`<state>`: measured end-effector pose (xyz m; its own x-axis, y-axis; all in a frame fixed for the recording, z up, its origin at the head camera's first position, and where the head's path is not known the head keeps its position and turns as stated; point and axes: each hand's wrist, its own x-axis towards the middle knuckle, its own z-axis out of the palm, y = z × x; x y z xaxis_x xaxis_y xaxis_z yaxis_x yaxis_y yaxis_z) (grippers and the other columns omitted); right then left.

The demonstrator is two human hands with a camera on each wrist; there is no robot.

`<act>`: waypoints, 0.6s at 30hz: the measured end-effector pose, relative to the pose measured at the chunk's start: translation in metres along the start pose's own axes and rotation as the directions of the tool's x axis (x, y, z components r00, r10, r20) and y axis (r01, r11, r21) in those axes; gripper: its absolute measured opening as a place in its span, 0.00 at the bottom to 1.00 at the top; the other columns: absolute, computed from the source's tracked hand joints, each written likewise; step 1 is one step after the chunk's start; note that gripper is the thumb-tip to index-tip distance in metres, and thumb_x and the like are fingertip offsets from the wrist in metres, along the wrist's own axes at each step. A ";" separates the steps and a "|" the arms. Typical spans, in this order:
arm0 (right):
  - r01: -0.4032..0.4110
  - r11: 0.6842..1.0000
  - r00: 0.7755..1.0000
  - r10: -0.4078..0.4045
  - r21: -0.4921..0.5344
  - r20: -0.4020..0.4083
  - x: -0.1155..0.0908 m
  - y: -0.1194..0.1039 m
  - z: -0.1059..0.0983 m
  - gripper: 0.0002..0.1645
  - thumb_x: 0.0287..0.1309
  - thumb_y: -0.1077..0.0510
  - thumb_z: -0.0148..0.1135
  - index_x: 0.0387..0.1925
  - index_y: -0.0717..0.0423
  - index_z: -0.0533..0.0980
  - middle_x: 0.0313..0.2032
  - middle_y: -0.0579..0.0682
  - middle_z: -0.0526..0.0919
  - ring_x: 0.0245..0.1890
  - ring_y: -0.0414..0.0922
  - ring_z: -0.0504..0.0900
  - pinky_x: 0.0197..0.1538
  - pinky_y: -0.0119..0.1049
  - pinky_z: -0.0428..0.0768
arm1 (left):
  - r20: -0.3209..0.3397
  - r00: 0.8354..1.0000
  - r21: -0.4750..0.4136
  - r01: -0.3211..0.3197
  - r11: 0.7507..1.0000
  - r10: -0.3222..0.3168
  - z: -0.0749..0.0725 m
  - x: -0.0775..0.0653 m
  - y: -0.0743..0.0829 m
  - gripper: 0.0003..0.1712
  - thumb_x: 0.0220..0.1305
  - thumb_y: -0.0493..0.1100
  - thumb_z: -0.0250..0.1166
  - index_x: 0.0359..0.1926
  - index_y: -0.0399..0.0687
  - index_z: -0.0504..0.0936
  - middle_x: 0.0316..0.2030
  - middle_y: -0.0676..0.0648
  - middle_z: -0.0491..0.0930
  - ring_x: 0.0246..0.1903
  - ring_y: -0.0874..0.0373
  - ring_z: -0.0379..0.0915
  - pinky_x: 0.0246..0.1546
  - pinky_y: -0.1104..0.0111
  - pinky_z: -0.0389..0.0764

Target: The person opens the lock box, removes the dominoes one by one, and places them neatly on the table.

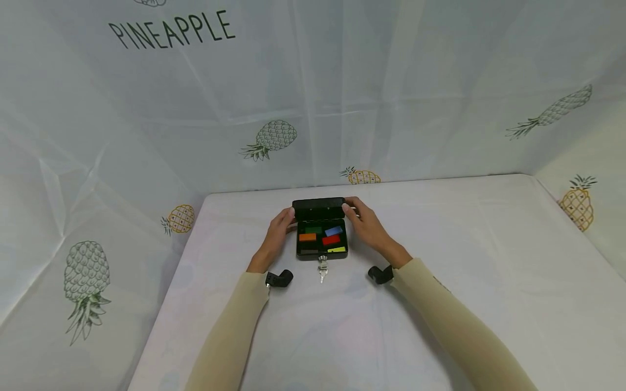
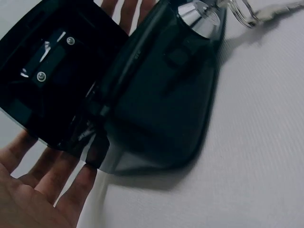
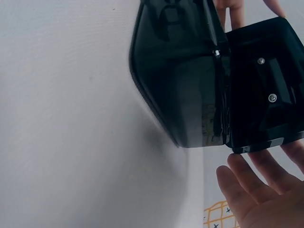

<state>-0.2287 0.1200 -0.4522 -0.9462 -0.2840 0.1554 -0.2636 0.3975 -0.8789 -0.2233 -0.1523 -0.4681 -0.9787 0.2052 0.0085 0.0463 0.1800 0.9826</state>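
A small black cash box (image 1: 320, 256) stands on the table with its lid (image 1: 319, 208) raised, the inside facing me. Several small coloured rectangular blocks lie in it, among them an orange block (image 1: 307, 237), a red block (image 1: 331, 239) and a blue block (image 1: 333, 231). Keys on a ring (image 1: 323, 269) hang from the lock at the front. My left hand (image 1: 276, 234) holds the lid's left edge, its fingers spread along that side in the left wrist view. At the right edge, my right hand (image 1: 368, 224) holds the lid with the thumb in front and fingertips behind.
A white cloth covers the table (image 1: 440, 244). Behind the table's back edge hangs a white sheet (image 1: 415, 108) printed with pineapples, and it continues along both sides. A black wrist camera (image 1: 280, 278) sits on the left sleeve, another camera (image 1: 380, 275) on the right.
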 end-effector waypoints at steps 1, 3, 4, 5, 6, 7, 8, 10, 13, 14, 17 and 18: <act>-0.002 1.000 1.000 0.002 0.002 -0.005 0.000 0.000 0.000 0.31 0.86 0.47 0.44 0.74 0.63 0.65 0.71 0.65 0.72 0.72 0.63 0.72 0.77 0.61 0.69 | -0.004 1.000 -0.004 0.006 1.000 -0.006 0.000 0.001 0.000 0.35 0.86 0.61 0.42 0.76 0.41 0.69 0.70 0.36 0.73 0.72 0.42 0.67 0.78 0.50 0.65; -0.008 1.000 1.000 0.008 0.001 -0.013 0.001 0.000 0.000 0.31 0.86 0.47 0.43 0.75 0.64 0.65 0.72 0.65 0.72 0.71 0.63 0.73 0.76 0.61 0.70 | -0.006 1.000 -0.014 0.016 1.000 -0.016 0.001 0.001 0.001 0.35 0.86 0.61 0.41 0.75 0.41 0.70 0.69 0.36 0.73 0.72 0.42 0.68 0.78 0.50 0.65; -0.012 1.000 1.000 0.012 0.000 -0.016 0.002 0.000 0.000 0.31 0.86 0.46 0.42 0.75 0.64 0.65 0.72 0.65 0.72 0.70 0.63 0.74 0.76 0.62 0.70 | -0.007 1.000 -0.020 0.018 1.000 -0.018 0.001 0.002 0.001 0.35 0.86 0.61 0.41 0.74 0.40 0.70 0.69 0.36 0.73 0.72 0.42 0.68 0.78 0.50 0.65; -0.019 1.000 1.000 0.019 0.000 -0.019 0.002 0.000 0.000 0.31 0.86 0.46 0.42 0.75 0.63 0.65 0.71 0.65 0.72 0.69 0.63 0.75 0.75 0.61 0.71 | -0.009 1.000 -0.025 0.019 1.000 -0.019 0.002 0.002 0.001 0.35 0.86 0.61 0.41 0.74 0.40 0.70 0.69 0.36 0.73 0.71 0.41 0.69 0.78 0.50 0.65; -0.021 1.000 1.000 0.021 0.001 -0.021 0.003 0.000 0.001 0.31 0.86 0.46 0.41 0.75 0.63 0.65 0.71 0.65 0.72 0.69 0.63 0.75 0.75 0.61 0.72 | -0.011 1.000 -0.029 0.024 0.999 -0.025 0.002 0.003 0.000 0.35 0.86 0.62 0.40 0.75 0.40 0.70 0.69 0.36 0.73 0.71 0.41 0.69 0.78 0.50 0.65; -0.022 1.000 0.999 0.022 0.002 -0.023 0.004 0.001 0.001 0.31 0.87 0.46 0.41 0.75 0.63 0.65 0.71 0.65 0.72 0.68 0.63 0.75 0.74 0.61 0.72 | -0.011 1.000 -0.030 0.028 0.999 -0.028 0.002 0.003 0.001 0.36 0.86 0.62 0.40 0.75 0.40 0.69 0.69 0.36 0.73 0.71 0.41 0.69 0.78 0.49 0.65; -0.024 1.000 0.999 0.024 0.004 -0.024 0.004 0.001 0.001 0.31 0.87 0.46 0.40 0.75 0.63 0.64 0.71 0.65 0.72 0.68 0.63 0.76 0.74 0.61 0.73 | -0.013 0.999 -0.029 0.033 0.999 -0.033 0.002 0.003 0.001 0.36 0.86 0.62 0.40 0.76 0.41 0.69 0.69 0.36 0.73 0.71 0.41 0.69 0.78 0.49 0.64; -0.024 1.000 0.999 0.024 0.011 -0.025 0.005 0.002 0.002 0.32 0.87 0.46 0.40 0.75 0.63 0.64 0.71 0.65 0.72 0.68 0.62 0.75 0.73 0.60 0.75 | -0.013 0.999 -0.036 0.043 0.998 -0.043 0.003 0.003 0.000 0.36 0.86 0.62 0.39 0.77 0.42 0.68 0.70 0.36 0.72 0.71 0.41 0.69 0.79 0.49 0.64; -0.023 0.999 0.999 0.024 0.023 -0.028 0.006 0.002 0.002 0.32 0.87 0.46 0.40 0.76 0.63 0.64 0.72 0.65 0.71 0.70 0.62 0.74 0.72 0.59 0.76 | -0.010 0.998 -0.047 0.059 0.997 -0.060 0.003 0.003 0.001 0.36 0.86 0.62 0.38 0.79 0.43 0.66 0.72 0.36 0.71 0.72 0.40 0.68 0.80 0.49 0.62; -0.025 0.999 0.999 0.026 0.026 -0.029 0.006 0.002 0.002 0.32 0.87 0.46 0.41 0.77 0.63 0.63 0.72 0.65 0.71 0.70 0.62 0.74 0.71 0.59 0.77 | -0.010 0.998 -0.050 0.066 0.997 -0.066 0.004 0.003 0.001 0.36 0.86 0.62 0.38 0.79 0.44 0.65 0.72 0.36 0.71 0.72 0.40 0.68 0.80 0.50 0.62; -0.030 0.999 0.999 0.030 0.026 -0.026 0.007 0.002 0.003 0.32 0.87 0.46 0.41 0.78 0.62 0.62 0.73 0.65 0.70 0.69 0.63 0.76 0.70 0.60 0.78 | -0.010 0.997 -0.048 0.080 0.996 -0.081 0.004 0.002 0.002 0.37 0.86 0.63 0.38 0.80 0.45 0.63 0.74 0.37 0.69 0.72 0.39 0.67 0.80 0.49 0.61; -0.031 0.999 0.999 0.031 0.023 -0.022 0.008 0.003 0.003 0.33 0.87 0.46 0.41 0.78 0.62 0.62 0.73 0.65 0.70 0.68 0.64 0.76 0.70 0.60 0.78 | -0.008 0.997 -0.049 0.082 0.995 -0.083 0.004 0.002 0.002 0.38 0.86 0.63 0.38 0.81 0.45 0.63 0.74 0.37 0.68 0.72 0.39 0.67 0.81 0.49 0.60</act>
<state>-0.2361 0.1167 -0.4548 -0.9579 -0.2520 0.1377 -0.2300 0.3861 -0.8933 -0.2241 -0.1473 -0.4667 -0.9808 0.1816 -0.0715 -0.0444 0.1493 0.9878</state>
